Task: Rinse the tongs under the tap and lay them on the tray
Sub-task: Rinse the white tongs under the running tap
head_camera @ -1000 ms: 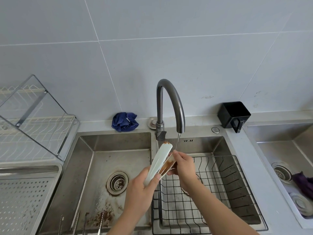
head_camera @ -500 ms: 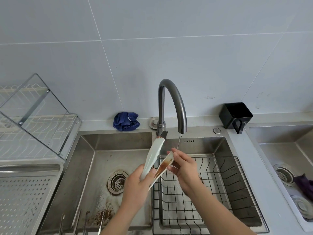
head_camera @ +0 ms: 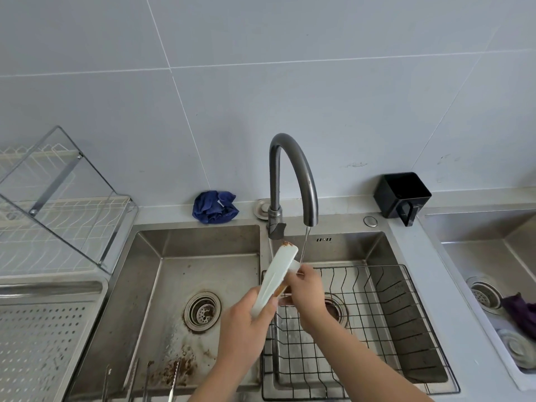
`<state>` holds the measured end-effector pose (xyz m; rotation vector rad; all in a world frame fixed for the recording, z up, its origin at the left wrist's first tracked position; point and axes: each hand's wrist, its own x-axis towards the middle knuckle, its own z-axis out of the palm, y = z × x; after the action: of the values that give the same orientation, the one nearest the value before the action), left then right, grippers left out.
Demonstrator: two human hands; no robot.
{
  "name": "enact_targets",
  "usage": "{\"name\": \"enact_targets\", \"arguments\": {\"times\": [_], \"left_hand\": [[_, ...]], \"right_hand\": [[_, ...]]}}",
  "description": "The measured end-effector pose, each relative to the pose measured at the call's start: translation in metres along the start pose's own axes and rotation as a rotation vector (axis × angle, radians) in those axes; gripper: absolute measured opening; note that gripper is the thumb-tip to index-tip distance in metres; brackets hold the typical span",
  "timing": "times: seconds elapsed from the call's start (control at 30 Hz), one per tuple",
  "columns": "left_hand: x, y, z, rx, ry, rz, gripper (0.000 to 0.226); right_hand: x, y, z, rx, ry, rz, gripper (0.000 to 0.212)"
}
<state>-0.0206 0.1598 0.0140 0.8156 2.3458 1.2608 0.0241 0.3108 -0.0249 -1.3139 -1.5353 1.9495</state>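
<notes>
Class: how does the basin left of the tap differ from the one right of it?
The left basin is stained brown near its front; the right basin holds a black wire basket. The water runs over the right basin, not the left. Both are steel.

- The pale green plastic tongs (head_camera: pixel 275 275), spread wide half a second ago, now have their arms nearly together.
- The right hand (head_camera: pixel 306 291) has slid up the lower arm, its fingers (head_camera: pixel 301 271) hiding most of the brown stain.
- The upper tip has swung from the base of the grey curved tap (head_camera: pixel 293 158) toward the thin water stream (head_camera: pixel 304 245).
</notes>
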Motion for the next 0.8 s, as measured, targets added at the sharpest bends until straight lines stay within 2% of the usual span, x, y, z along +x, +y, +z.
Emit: {"name": "enact_targets", "arguments": {"times": [0.1, 0.17, 0.23, 0.3, 0.37, 0.47, 0.6, 0.7, 0.73, 0.8], "left_hand": [[0.003, -0.002, 0.001, -0.005, 0.027, -0.023, 0.011], [0.005, -0.003, 0.000, -0.001, 0.018, -0.014, 0.014], [0.005, -0.001, 0.002, 0.009, 0.013, 0.008, 0.013], [0.005, 0.001, 0.003, 0.001, 0.013, 0.015, 0.014], [0.007, 0.000, 0.002, 0.022, 0.017, 0.017, 0.016], [0.011, -0.005, -0.001, 0.061, 0.020, 0.032, 0.018], [0.009, -0.001, 0.000, 0.127, -0.009, 0.112, 0.020], [0.013, -0.004, -0.002, 0.094, -0.006, 0.064, 0.019], [0.015, -0.005, -0.002, 0.066, -0.009, 0.039, 0.015], [0.021, -0.006, 0.001, -0.009, -0.012, -0.014, 0.004]], "right_hand": [[-0.004, -0.001, 0.003, 0.105, -0.172, 0.020, 0.028], [0.000, -0.004, 0.001, 0.080, -0.146, -0.015, 0.034], [0.006, -0.005, -0.001, -0.020, -0.023, -0.057, 0.033], [0.008, -0.006, -0.004, -0.045, 0.041, -0.085, 0.021], [0.009, -0.006, -0.007, 0.028, -0.031, -0.070, 0.020], [0.007, -0.003, -0.011, 0.098, -0.165, -0.022, 0.030], [0.017, -0.005, -0.014, 0.032, -0.017, -0.005, 0.022], [0.020, -0.008, -0.019, 0.054, -0.060, 0.035, 0.021], [0.019, -0.008, -0.020, 0.081, -0.108, 0.047, 0.029], [0.016, -0.005, -0.017, 0.081, -0.204, 0.070, 0.064]]}}
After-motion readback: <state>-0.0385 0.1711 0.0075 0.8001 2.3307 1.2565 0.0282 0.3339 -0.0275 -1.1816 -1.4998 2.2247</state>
